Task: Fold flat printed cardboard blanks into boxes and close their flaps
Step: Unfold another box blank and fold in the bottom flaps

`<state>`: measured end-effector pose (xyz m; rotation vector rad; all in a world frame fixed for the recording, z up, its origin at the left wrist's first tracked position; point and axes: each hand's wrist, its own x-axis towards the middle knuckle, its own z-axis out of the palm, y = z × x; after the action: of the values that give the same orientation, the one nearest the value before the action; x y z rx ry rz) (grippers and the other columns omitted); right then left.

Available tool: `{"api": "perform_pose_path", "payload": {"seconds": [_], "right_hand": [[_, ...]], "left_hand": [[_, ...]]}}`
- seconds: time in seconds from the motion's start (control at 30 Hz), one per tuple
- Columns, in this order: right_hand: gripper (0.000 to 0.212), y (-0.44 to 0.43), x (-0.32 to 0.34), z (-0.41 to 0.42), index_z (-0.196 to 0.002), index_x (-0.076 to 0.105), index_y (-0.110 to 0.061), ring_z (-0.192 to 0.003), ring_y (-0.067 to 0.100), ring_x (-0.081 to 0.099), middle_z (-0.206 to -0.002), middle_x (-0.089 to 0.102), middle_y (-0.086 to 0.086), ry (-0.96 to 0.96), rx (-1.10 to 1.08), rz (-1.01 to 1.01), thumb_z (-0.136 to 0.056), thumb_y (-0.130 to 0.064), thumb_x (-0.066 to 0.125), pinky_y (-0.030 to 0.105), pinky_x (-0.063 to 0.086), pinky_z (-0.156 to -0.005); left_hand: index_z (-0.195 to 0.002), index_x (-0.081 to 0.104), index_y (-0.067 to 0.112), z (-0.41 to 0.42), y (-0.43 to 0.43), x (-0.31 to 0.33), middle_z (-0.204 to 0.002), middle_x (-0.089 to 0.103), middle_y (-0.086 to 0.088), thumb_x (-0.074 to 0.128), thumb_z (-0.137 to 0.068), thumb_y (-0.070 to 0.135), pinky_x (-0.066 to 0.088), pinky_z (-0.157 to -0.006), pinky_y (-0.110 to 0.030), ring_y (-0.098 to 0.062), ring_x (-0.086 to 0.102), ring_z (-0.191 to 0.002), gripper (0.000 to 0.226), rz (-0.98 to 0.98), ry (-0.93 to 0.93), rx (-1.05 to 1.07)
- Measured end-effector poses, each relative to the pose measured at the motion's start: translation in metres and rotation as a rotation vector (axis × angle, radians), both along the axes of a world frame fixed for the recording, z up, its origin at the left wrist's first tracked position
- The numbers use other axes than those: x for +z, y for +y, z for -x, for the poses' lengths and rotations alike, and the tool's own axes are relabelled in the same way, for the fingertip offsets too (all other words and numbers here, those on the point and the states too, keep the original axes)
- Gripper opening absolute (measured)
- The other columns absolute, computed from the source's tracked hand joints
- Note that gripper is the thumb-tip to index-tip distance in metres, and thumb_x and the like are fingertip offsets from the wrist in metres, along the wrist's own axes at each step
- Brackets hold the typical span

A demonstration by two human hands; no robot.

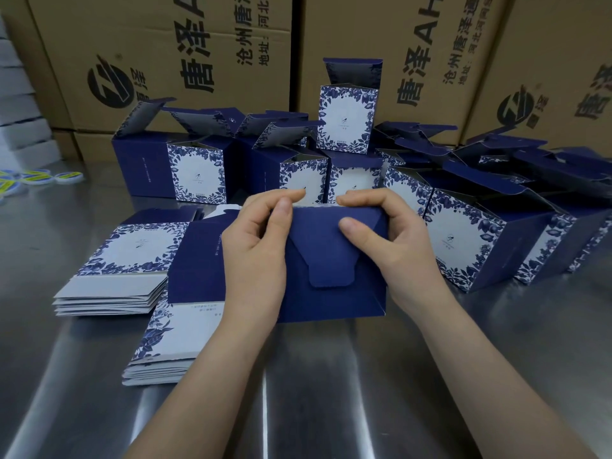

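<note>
I hold a dark blue box (331, 293) just above the steel table, its folded bottom flaps facing me with the tongue tab tucked at the centre. My left hand (258, 256) grips its left side, thumb pressing the top edge of the flaps. My right hand (390, 240) grips the right side, thumb flat on the blue flap and fingers curled over the far edge. Two stacks of flat blue-and-white floral blanks lie to the left, the far stack (126, 270) and the nearer stack (165, 342).
Several folded boxes (198, 173) with open top flaps crowd the back of the steel table (298, 392); one box (346, 117) stands on top of others. More lie tipped at the right (480, 246). Big brown cartons (165, 54) wall the rear. Yellow-green round labels (49, 177) lie far left.
</note>
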<state>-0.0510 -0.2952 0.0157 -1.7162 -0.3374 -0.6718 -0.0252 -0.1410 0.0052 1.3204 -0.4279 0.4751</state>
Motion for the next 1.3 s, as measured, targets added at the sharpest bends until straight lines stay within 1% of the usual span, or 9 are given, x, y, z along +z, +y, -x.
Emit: {"api": "perform_pose_path", "payload": {"seconds": [0.2,0.33,0.43,0.53,0.63,0.87,1.07,1.17,1.3], "right_hand": [[0.02,0.002,-0.003,-0.004,-0.079,0.07,-0.037,-0.102,0.008,0.064,-0.103,0.071,-0.006,0.0,-0.016,-0.1,-0.077,-0.017,0.07,0.024,0.05,-0.091],[0.019,0.003,-0.001,-0.003,-0.08,0.07,-0.033,-0.102,0.005,0.064,-0.1,0.071,-0.006,-0.028,-0.013,-0.104,-0.077,-0.014,0.07,0.02,0.048,-0.091],[0.016,0.001,0.002,0.001,-0.092,0.066,-0.023,-0.105,0.007,0.062,-0.106,0.068,-0.003,-0.018,-0.012,-0.002,-0.079,-0.016,0.068,0.022,0.046,-0.094],[0.036,-0.001,0.006,0.006,-0.107,0.061,-0.025,-0.108,0.005,0.056,-0.112,0.06,-0.013,0.039,0.006,0.186,-0.074,-0.022,0.074,0.025,0.044,-0.096],[0.055,-0.001,0.008,0.008,-0.119,0.055,-0.029,-0.117,0.003,0.048,-0.122,0.051,-0.01,0.015,0.006,0.374,-0.07,-0.025,0.079,0.019,0.036,-0.102],[0.051,0.001,0.004,0.005,-0.116,0.059,-0.027,-0.119,0.007,0.049,-0.121,0.053,-0.002,-0.088,-0.091,0.375,-0.07,-0.024,0.082,0.02,0.036,-0.103],[0.049,-0.002,0.001,0.0,-0.115,0.061,-0.024,-0.112,0.002,0.051,-0.116,0.055,-0.003,-0.149,-0.181,0.349,-0.071,-0.024,0.082,0.015,0.037,-0.097],[0.048,-0.005,-0.001,-0.003,-0.115,0.06,-0.026,-0.11,-0.004,0.048,-0.114,0.055,-0.005,-0.176,-0.239,0.367,-0.073,-0.021,0.082,0.009,0.034,-0.094],[0.047,-0.008,-0.003,-0.006,-0.113,0.06,-0.028,-0.108,-0.005,0.049,-0.111,0.056,-0.005,-0.189,-0.283,0.365,-0.073,-0.021,0.082,0.008,0.034,-0.093]], "left_hand": [[-0.091,0.072,0.024,0.001,-0.004,-0.002,-0.096,0.07,0.017,0.054,-0.098,0.01,0.041,-0.084,-0.008,0.005,0.061,-0.098,0.024,-0.011,-0.009,0.014],[-0.09,0.072,0.024,0.0,-0.004,-0.003,-0.096,0.071,0.016,0.054,-0.098,0.008,0.041,-0.084,-0.008,0.004,0.061,-0.098,0.025,-0.003,-0.023,0.027],[-0.092,0.072,0.023,-0.001,-0.003,-0.002,-0.097,0.071,0.014,0.055,-0.098,0.01,0.042,-0.083,-0.007,0.004,0.062,-0.097,0.023,0.015,-0.027,0.018],[-0.096,0.073,0.023,-0.002,-0.001,-0.001,-0.1,0.073,0.013,0.057,-0.098,0.013,0.044,-0.081,-0.01,0.002,0.064,-0.097,0.019,0.044,-0.034,0.007],[-0.101,0.072,0.02,-0.003,0.003,0.001,-0.102,0.072,0.012,0.061,-0.095,0.012,0.044,-0.081,-0.011,0.001,0.063,-0.097,0.015,0.059,-0.067,0.007],[-0.106,0.07,0.029,-0.006,0.007,0.003,-0.118,0.068,0.012,0.063,-0.094,0.02,0.044,-0.094,-0.016,0.001,0.059,-0.115,0.017,0.007,-0.06,-0.045],[-0.142,0.047,0.036,-0.004,0.008,0.0,-0.145,0.049,0.018,0.06,-0.089,0.031,0.038,-0.114,-0.033,-0.001,0.043,-0.135,0.054,-0.148,-0.033,-0.177],[-0.148,0.034,0.041,-0.001,0.005,-0.004,-0.15,0.044,0.015,0.066,-0.085,0.024,0.041,-0.111,-0.035,-0.004,0.044,-0.136,0.073,-0.19,0.003,-0.228],[-0.149,0.032,0.039,-0.001,0.001,-0.008,-0.15,0.045,0.012,0.066,-0.091,0.006,0.039,-0.113,-0.042,-0.01,0.044,-0.137,0.074,-0.219,0.025,-0.203]]}}
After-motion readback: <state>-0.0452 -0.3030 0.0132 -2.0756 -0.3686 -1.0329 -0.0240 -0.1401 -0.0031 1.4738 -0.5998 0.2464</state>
